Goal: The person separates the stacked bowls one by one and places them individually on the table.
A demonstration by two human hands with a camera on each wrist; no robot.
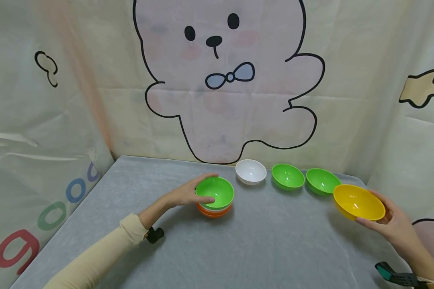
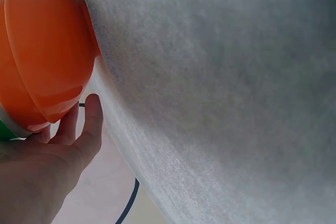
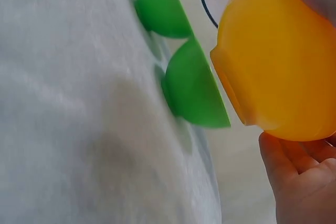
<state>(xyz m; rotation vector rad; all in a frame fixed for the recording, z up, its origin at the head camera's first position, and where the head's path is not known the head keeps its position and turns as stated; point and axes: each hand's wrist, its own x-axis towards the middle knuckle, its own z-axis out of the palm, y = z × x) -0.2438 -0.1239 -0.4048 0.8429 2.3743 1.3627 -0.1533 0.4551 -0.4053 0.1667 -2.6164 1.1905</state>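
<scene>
My left hand (image 1: 189, 193) grips the left side of a bowl stack, thumb at the near rim and fingers at the far rim of its top green bowl (image 1: 218, 192). Under that bowl a white rim shows, then orange bowls (image 1: 214, 212) at the bottom. In the left wrist view the fingers (image 2: 92, 121) lie along the side of the orange bowls (image 2: 50, 45). On the right, my right hand (image 1: 394, 218) holds a yellow bowl (image 1: 358, 200) by its right side, tilted and raised over the table. The right wrist view shows the yellow bowl's underside (image 3: 278, 61).
Along the back of the grey cloth-covered table (image 1: 275, 245) stand a white bowl (image 1: 251, 171) and two green bowls, one in the middle (image 1: 287, 176) and one farther right (image 1: 322, 181), beside the yellow bowl. A printed curtain (image 1: 347, 100) hangs behind.
</scene>
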